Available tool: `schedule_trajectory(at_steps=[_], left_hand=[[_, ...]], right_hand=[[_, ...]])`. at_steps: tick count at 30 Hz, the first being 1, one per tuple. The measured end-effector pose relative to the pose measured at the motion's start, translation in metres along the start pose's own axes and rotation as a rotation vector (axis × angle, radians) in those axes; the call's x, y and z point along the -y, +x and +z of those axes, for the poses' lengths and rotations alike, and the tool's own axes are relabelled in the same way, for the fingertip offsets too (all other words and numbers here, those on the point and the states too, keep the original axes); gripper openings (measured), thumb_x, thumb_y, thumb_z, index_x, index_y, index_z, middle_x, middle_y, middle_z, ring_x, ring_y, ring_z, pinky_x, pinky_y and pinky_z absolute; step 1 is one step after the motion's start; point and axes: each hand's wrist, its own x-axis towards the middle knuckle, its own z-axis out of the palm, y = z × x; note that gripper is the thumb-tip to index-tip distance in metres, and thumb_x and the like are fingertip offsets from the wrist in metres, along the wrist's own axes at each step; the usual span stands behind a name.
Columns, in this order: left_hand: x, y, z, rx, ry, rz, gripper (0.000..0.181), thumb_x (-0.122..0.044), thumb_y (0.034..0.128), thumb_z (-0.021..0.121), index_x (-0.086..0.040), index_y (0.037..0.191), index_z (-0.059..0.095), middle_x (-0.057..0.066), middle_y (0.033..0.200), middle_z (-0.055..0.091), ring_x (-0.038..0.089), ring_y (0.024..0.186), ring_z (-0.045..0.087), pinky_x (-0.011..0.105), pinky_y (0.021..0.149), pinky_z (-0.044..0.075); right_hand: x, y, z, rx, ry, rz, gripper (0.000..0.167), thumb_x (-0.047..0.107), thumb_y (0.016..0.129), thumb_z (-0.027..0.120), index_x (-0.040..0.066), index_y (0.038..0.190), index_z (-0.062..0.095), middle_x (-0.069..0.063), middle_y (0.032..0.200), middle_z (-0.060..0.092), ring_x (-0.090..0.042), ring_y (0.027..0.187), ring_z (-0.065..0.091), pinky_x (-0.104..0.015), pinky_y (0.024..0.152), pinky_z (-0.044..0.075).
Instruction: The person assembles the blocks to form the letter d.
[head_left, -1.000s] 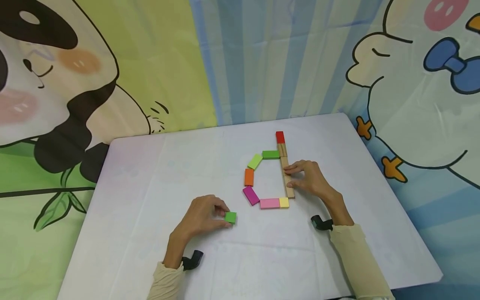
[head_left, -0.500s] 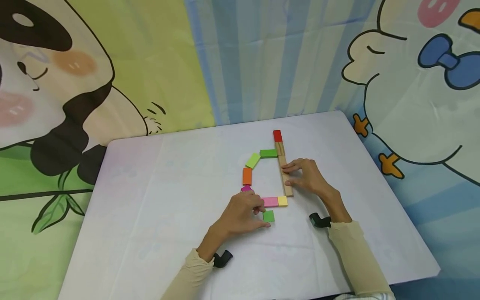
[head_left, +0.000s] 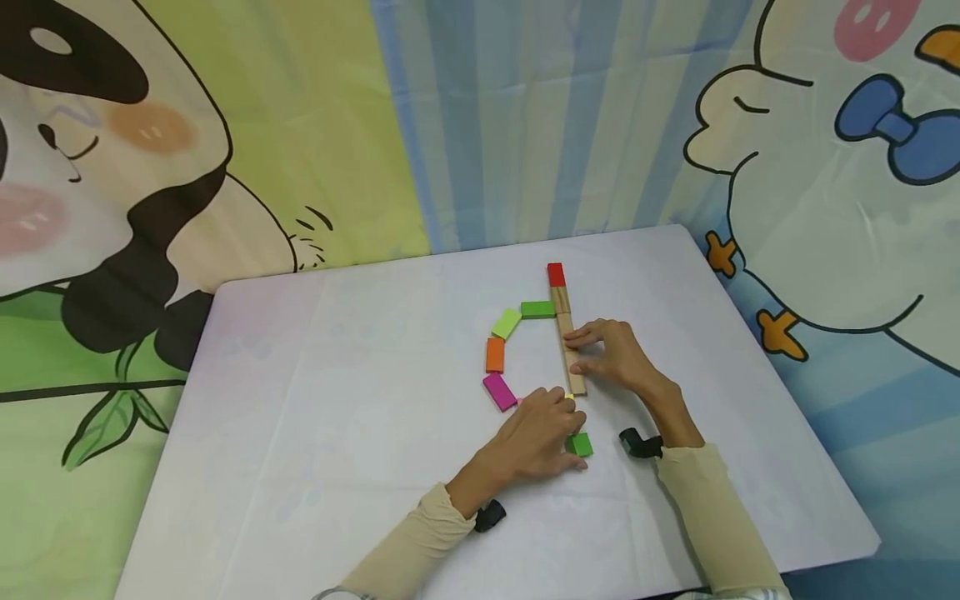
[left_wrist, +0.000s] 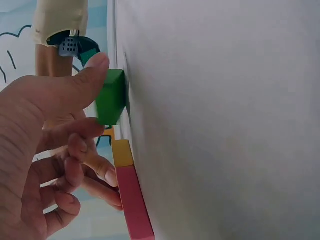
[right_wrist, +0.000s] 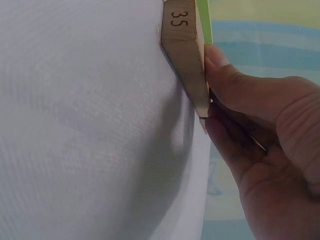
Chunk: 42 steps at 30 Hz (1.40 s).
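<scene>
My left hand pinches a small green block between thumb and forefinger, just in front of the outline's near row. In the left wrist view the same green block stands close to the yellow block, apart from it; a pink block adjoins the yellow one. My right hand rests its thumb and fingertips on a long plain wooden block. The right wrist view shows the end of this wooden block, marked 35. From the head, my left hand mostly hides the pink and yellow blocks.
A red block tops the wooden column. Dark green, light green, orange and magenta blocks curve round its left side. All lie on a white-covered table before a cartoon-printed cloth.
My left hand has carried the green block to the right, from left of the outline to near its lower right corner. The right hand stays on the wooden block.
</scene>
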Motion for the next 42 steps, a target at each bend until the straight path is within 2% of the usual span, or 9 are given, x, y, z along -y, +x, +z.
schedule_trajectory(at_steps=[5, 12, 14, 17, 20, 22, 27, 36, 42], left_hand=[[-0.003, 0.000, 0.001, -0.008, -0.032, -0.026, 0.036, -0.061, 0.0841, 0.089, -0.029, 0.098, 0.082, -0.013, 0.092, 0.070, 0.008, 0.091, 0.056, 0.021, 0.076, 0.042], [-0.005, -0.003, 0.003, 0.014, -0.085, 0.006, 0.006, -0.035, 0.0920, 0.088, -0.029, 0.091, 0.088, -0.013, 0.080, 0.069, 0.006, 0.080, 0.051, 0.016, 0.068, 0.037], [-0.008, -0.002, 0.003, 0.018, -0.055, 0.009, 0.009, -0.032, 0.0941, 0.086, -0.029, 0.085, 0.086, -0.013, 0.076, 0.068, 0.006, 0.077, 0.052, 0.016, 0.065, 0.036], [-0.015, 0.001, 0.006, 0.005, 0.063, 0.015, 0.020, -0.029, 0.0966, 0.082, -0.029, 0.076, 0.081, -0.012, 0.070, 0.067, 0.005, 0.073, 0.056, 0.018, 0.059, 0.038], [-0.021, 0.005, 0.009, -0.015, 0.187, 0.026, 0.024, -0.024, 0.0968, 0.079, -0.028, 0.073, 0.079, -0.012, 0.066, 0.067, 0.005, 0.069, 0.060, 0.021, 0.053, 0.038], [-0.023, 0.006, 0.011, -0.033, 0.236, 0.032, 0.023, -0.019, 0.0953, 0.078, -0.028, 0.074, 0.080, -0.012, 0.064, 0.067, 0.005, 0.066, 0.060, 0.022, 0.050, 0.036], [-0.023, 0.011, 0.013, -0.041, 0.264, 0.012, 0.020, -0.016, 0.0937, 0.079, -0.030, 0.079, 0.082, -0.013, 0.064, 0.067, 0.006, 0.066, 0.061, 0.022, 0.049, 0.032], [-0.023, 0.019, 0.010, -0.034, 0.302, 0.014, 0.029, -0.016, 0.0924, 0.080, -0.034, 0.070, 0.076, -0.015, 0.061, 0.064, 0.006, 0.067, 0.061, 0.022, 0.049, 0.028], [-0.022, 0.022, 0.010, -0.039, 0.321, 0.008, 0.027, -0.016, 0.0923, 0.080, -0.033, 0.072, 0.076, -0.015, 0.060, 0.063, 0.007, 0.068, 0.062, 0.022, 0.049, 0.029]], right_hand=[[-0.002, -0.001, 0.001, -0.001, -0.003, -0.002, 0.047, 0.004, 0.076, 0.098, 0.001, 0.120, 0.082, -0.014, 0.129, 0.080, -0.041, 0.131, 0.068, -0.065, 0.122, 0.041], [-0.001, -0.002, 0.000, -0.011, 0.011, -0.012, 0.047, 0.003, 0.075, 0.099, 0.000, 0.119, 0.082, -0.014, 0.129, 0.081, -0.041, 0.130, 0.069, -0.064, 0.123, 0.041], [-0.002, -0.002, 0.001, -0.010, 0.015, -0.013, 0.047, 0.003, 0.075, 0.099, 0.000, 0.119, 0.083, -0.014, 0.128, 0.081, -0.041, 0.130, 0.069, -0.064, 0.123, 0.041], [-0.001, -0.003, 0.002, -0.010, 0.010, -0.005, 0.047, 0.003, 0.075, 0.098, 0.001, 0.119, 0.082, -0.014, 0.129, 0.081, -0.041, 0.131, 0.068, -0.064, 0.123, 0.041], [0.000, -0.004, 0.002, -0.010, 0.008, 0.003, 0.048, 0.004, 0.075, 0.098, 0.000, 0.120, 0.082, -0.014, 0.129, 0.080, -0.041, 0.132, 0.068, -0.064, 0.123, 0.041], [0.000, -0.005, 0.002, -0.011, 0.005, 0.004, 0.049, 0.004, 0.075, 0.098, 0.000, 0.120, 0.082, -0.014, 0.129, 0.080, -0.041, 0.132, 0.068, -0.064, 0.123, 0.041], [0.000, -0.004, 0.002, -0.013, -0.003, -0.004, 0.048, 0.003, 0.075, 0.098, 0.000, 0.119, 0.082, -0.014, 0.128, 0.081, -0.041, 0.130, 0.069, -0.064, 0.122, 0.042], [0.003, -0.001, 0.000, 0.000, -0.006, -0.018, 0.043, 0.000, 0.075, 0.098, 0.000, 0.116, 0.083, -0.014, 0.127, 0.081, -0.041, 0.128, 0.070, -0.064, 0.120, 0.045], [0.004, 0.001, -0.003, -0.001, -0.010, -0.042, 0.043, 0.001, 0.075, 0.098, -0.001, 0.115, 0.083, -0.016, 0.125, 0.081, -0.041, 0.124, 0.071, -0.063, 0.117, 0.048]])
